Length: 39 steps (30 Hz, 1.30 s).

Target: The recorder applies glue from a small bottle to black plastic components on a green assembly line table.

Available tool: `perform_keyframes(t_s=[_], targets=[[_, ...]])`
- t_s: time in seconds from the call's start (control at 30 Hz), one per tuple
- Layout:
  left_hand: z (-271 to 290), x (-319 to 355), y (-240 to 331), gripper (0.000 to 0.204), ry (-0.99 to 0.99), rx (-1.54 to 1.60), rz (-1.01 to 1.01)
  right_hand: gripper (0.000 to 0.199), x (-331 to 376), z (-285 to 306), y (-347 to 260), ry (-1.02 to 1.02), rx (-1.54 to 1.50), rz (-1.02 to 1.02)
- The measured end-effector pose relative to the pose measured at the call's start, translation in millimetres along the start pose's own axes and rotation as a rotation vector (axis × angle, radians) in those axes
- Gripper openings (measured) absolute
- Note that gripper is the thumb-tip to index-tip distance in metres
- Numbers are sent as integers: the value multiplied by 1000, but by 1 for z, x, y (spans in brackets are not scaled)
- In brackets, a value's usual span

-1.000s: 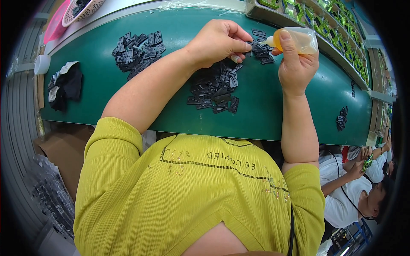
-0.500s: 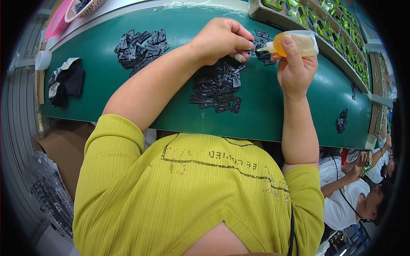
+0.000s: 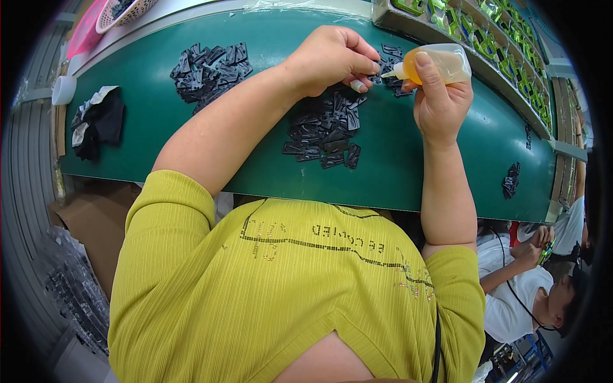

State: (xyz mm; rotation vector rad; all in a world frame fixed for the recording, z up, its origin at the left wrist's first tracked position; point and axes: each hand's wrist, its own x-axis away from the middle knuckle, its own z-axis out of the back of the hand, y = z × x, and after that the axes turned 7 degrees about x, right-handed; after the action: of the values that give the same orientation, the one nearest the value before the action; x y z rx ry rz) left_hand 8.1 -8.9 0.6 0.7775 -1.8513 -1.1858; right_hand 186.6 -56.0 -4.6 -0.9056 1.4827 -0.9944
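Tilted on its side in my right hand (image 3: 440, 105) is a clear squeeze bottle (image 3: 452, 62) of amber liquid. Its thin nozzle (image 3: 391, 75) points left, close to the fingertips of my left hand (image 3: 329, 60). The left thumb and fingers are pinched together; dark pieces lie right behind them, so what they hold cannot be made out. Below that hand lies a pile of small flat black plastic parts (image 3: 329, 131). More such parts (image 3: 393, 54) lie between the hands, and another heap (image 3: 207, 73) is left of my left forearm.
A tray of green-and-black pieces (image 3: 469, 35) runs along the far right of the green table (image 3: 383, 172). Small black bits (image 3: 511, 182) lie at the right. Black cloth (image 3: 102, 121), a white cup (image 3: 64, 90) and a basket (image 3: 121, 19) are at the left. A co-worker (image 3: 527, 293) sits at the right.
My right hand has shifted slightly left with the squeeze bottle, bringing its nozzle closer to my left fingertips. The left hand has hardly moved.
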Motion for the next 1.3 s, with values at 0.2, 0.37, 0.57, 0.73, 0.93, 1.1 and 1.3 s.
perform_keyframes(t_s=[0.2, 0.37, 0.57, 0.73, 0.93, 1.1, 1.3], targets=[[0, 0, -1, 23, -2, -11, -1, 14, 0, -1, 0, 2, 7, -12], [0, 0, -1, 23, 1, -17, -5, 16, 0, -2, 0, 16, 75, 12], [-1, 0, -1, 22, 6, -15, -6, 12, -16, 20, -6, 201, -319, -98], [-2, -6, -4, 28, 62, -46, -62, 10, -20, 24, -5, 242, -359, -57], [-6, -17, -17, 29, 139, -451, -456, 9, -21, 18, -1, 264, -329, -59], [3, 3, -6, 20, 252, -812, -613, 9, -20, 31, -4, 256, -336, -59], [70, 56, 36, 36, 640, -1297, -120, 10, -15, 27, -9, 244, -324, -86]])
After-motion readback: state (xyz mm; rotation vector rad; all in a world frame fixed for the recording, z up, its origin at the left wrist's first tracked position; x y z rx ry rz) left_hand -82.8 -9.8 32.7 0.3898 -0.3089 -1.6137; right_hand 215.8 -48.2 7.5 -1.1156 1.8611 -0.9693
